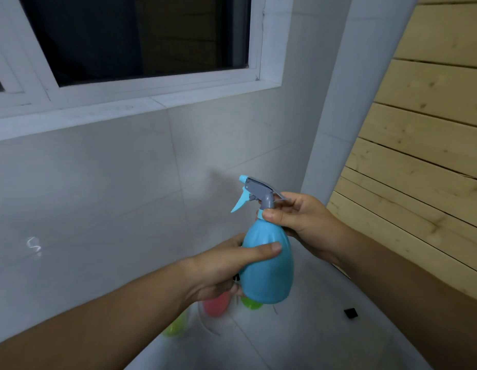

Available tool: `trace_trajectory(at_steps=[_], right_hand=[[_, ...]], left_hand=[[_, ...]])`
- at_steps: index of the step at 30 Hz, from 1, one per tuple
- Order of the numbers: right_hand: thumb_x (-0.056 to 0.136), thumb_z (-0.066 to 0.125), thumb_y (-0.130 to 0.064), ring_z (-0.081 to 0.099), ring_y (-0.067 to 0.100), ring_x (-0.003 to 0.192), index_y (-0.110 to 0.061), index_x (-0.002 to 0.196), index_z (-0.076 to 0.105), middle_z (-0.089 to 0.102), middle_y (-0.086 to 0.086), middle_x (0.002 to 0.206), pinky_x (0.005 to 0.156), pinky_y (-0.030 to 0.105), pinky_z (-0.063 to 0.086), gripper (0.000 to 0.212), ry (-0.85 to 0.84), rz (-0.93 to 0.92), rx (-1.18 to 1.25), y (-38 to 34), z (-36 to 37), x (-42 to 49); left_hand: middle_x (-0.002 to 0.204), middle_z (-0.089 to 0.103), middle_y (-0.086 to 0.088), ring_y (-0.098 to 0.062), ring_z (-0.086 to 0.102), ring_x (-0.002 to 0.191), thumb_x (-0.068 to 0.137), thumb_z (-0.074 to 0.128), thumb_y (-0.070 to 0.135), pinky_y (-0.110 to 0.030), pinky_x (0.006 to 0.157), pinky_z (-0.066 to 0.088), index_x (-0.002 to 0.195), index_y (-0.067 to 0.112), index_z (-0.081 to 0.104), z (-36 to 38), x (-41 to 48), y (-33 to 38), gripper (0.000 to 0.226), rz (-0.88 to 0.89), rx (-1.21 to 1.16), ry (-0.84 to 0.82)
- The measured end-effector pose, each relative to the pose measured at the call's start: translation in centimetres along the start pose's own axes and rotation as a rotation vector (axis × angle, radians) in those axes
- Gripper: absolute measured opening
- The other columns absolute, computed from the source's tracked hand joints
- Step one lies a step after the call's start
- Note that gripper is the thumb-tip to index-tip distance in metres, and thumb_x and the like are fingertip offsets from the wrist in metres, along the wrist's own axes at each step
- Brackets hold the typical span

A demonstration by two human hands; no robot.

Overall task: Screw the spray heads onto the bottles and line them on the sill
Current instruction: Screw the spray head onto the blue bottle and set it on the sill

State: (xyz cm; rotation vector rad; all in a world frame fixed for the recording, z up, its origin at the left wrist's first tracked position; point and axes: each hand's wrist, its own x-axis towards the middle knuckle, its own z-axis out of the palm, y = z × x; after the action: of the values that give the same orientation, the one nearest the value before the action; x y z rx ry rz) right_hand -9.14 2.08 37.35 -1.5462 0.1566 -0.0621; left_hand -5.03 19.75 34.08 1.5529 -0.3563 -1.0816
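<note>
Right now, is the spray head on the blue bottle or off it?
On: the spray head sits atop the blue bottle neck, right hand at its collar. Tightness: cannot tell.

No legible text or labels

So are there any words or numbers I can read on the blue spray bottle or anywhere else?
None can be read.
Blue spray bottle: plain, no label showing.
Grey spray head: no writing visible.
Pink bottle and green bottles below: mostly hidden, no text seen.
Black square on the floor: too small to tell.
</note>
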Motion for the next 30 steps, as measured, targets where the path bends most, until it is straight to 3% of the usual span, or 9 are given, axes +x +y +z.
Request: trace_trajectory(at_steps=[4,9,11,13,15,21,23,26,30], right_hand=[[0.082,0.071,-0.003,0.07,0.021,0.085,-0.005,0.106,0.07,0.074,0.013,0.096,0.084,0.035,0.057,0.025,0.019,-0.009,0.008,-0.3,-0.1,0.0],[0.083,0.069,-0.003,0.071,0.02,0.087,-0.004,0.107,0.069,0.074,0.01,0.093,0.082,0.03,0.059,0.024,-0.006,0.013,0.024,0.1,-0.4,-0.1],[0.083,0.069,-0.004,0.07,0.021,0.088,-0.001,0.11,0.068,0.073,0.011,0.096,0.083,0.032,0.059,0.027,-0.015,0.021,0.015,0.0,-0.2,-0.1],[0.085,0.068,-0.005,0.069,0.022,0.09,0.001,0.112,0.066,0.073,0.013,0.099,0.087,0.035,0.057,0.028,-0.016,0.022,0.022,-0.2,-0.3,-0.2],[0.087,0.065,-0.006,0.069,0.023,0.092,0.002,0.114,0.065,0.073,0.014,0.102,0.09,0.037,0.056,0.028,-0.02,0.019,0.044,-0.4,-0.5,-0.2],[0.09,0.062,-0.006,0.071,0.026,0.099,-0.001,0.118,0.063,0.074,0.016,0.11,0.092,0.036,0.056,0.029,-0.052,0.008,0.039,-0.2,-0.6,-0.3],[0.089,0.063,-0.005,0.071,0.027,0.1,-0.003,0.117,0.064,0.075,0.016,0.109,0.091,0.035,0.057,0.028,-0.028,-0.009,0.021,-0.1,-0.4,-0.2],[0.088,0.064,-0.004,0.073,0.025,0.098,-0.009,0.11,0.067,0.076,0.013,0.105,0.087,0.033,0.059,0.023,0.027,-0.037,0.002,-0.3,-0.1,0.1],[0.087,0.065,-0.006,0.071,0.027,0.094,-0.006,0.102,0.07,0.076,0.017,0.104,0.088,0.036,0.058,0.015,0.058,-0.03,0.018,-0.5,-0.3,0.3]], left_hand=[[0.127,0.073,-0.013,-0.026,0.071,0.109,0.081,0.069,0.037,-0.049,0.09,0.057,0.134,0.019,0.064,-1.1,-0.1,-0.2,0.056,-0.042,-0.116,-0.061],[0.112,0.079,-0.003,-0.016,0.079,0.09,0.076,0.077,0.046,-0.035,0.071,0.062,0.129,0.028,0.062,-0.8,0.1,-0.1,0.057,-0.033,-0.044,-0.087],[0.128,0.074,-0.009,-0.024,0.077,0.105,0.079,0.077,0.047,-0.043,0.088,0.06,0.135,0.025,0.062,-0.5,0.0,0.0,0.062,-0.052,-0.098,-0.121],[0.147,0.061,-0.02,-0.041,0.058,0.136,0.079,0.081,0.041,-0.06,0.116,0.041,0.143,0.015,0.058,-1.1,0.2,-0.3,0.073,-0.034,-0.194,-0.168],[0.153,0.052,-0.026,-0.045,0.046,0.145,0.077,0.083,0.033,-0.065,0.123,0.029,0.147,0.01,0.054,-1.6,0.2,-0.5,0.079,-0.005,-0.253,-0.22],[0.135,0.068,-0.02,-0.038,0.07,0.12,0.062,0.092,0.032,-0.065,0.1,0.054,0.141,0.01,0.052,-1.3,0.3,-0.7,0.091,-0.008,-0.173,-0.018],[0.131,0.069,-0.018,-0.033,0.075,0.111,0.059,0.094,0.033,-0.051,0.077,0.066,0.137,0.01,0.051,-0.7,0.1,-0.4,0.093,-0.017,-0.161,0.081],[0.123,0.069,-0.014,-0.028,0.075,0.097,0.068,0.093,0.033,-0.027,0.05,0.056,0.129,0.009,0.051,-0.2,0.0,0.0,0.078,0.013,-0.096,0.192],[0.116,0.071,-0.01,-0.024,0.075,0.093,0.073,0.09,0.039,-0.033,0.061,0.061,0.12,0.016,0.054,-0.2,0.1,0.2,0.064,0.016,-0.06,0.172]])
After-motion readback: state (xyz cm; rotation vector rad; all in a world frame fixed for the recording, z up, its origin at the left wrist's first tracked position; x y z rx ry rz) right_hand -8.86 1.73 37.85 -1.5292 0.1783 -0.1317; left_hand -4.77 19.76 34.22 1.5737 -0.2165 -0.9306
